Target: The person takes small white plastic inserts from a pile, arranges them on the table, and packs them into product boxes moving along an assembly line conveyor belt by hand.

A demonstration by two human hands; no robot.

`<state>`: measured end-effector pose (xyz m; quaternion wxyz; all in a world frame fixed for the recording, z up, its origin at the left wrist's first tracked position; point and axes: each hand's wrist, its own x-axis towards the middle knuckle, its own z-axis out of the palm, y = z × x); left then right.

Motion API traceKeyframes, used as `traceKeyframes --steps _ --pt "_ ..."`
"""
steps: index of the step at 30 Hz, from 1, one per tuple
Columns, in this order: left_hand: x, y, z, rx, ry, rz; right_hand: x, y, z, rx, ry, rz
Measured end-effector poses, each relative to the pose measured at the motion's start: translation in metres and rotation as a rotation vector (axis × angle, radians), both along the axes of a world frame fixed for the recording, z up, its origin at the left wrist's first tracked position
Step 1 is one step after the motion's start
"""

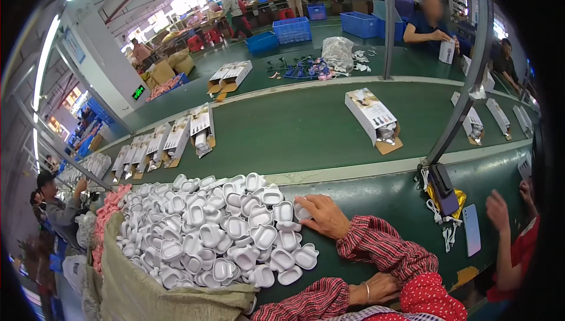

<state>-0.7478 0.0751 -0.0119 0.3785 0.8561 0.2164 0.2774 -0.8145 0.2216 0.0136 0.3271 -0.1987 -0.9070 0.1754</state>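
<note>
Where the heap of white shells (pixel 218 227) ends on its right side, your right hand (pixel 322 215) reaches in over the green desk (pixel 382 203) with its back upward. The fingers are partly curled and closed to about the width of 1 part: they have hold of 1 pale shell (pixel 302 210), with the index finger at its far side and the thumb at its near side. Whether this part is clear of the desk cannot be told from this view. Other shells lie just left of the fingertips. Your left hand (pixel 384 287) rests near your body, below the right forearm; its fingers are hidden, so their opening and any contents cannot be told. Note that the woven sack (pixel 170 303) borders the near-left side of the heap, probably acting as a low wall against spillage. The heap appears placed for short reaches. The phone (pixel 472 230) lies well apart on the right, presumably to stay out of the hands' path.
</note>
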Motion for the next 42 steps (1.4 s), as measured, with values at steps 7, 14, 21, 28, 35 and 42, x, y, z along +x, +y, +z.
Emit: traceKeyframes --steps 7,14,21,28,35,42 --pt "0.002 0.009 -0.001 0.027 -0.059 0.021 0.012 0.026 -0.011 0.069 0.026 -0.159" --pt "0.007 0.016 0.014 0.014 -0.026 0.017 0.033 0.052 -0.009 0.051 0.049 -0.312" --pt "0.012 0.011 0.019 0.053 -0.035 0.066 0.046 0.063 -0.001 0.004 -0.1 -0.396" --pt "0.013 0.012 0.032 0.033 0.036 0.059 0.054 0.07 0.0 -0.015 0.051 -0.441" --pt "0.014 0.013 0.029 0.045 0.028 0.031 0.07 0.087 -0.001 -0.043 0.213 -0.506" --pt "0.017 0.014 0.036 0.02 0.041 0.029 0.076 0.091 -0.008 -0.064 0.178 -0.442"
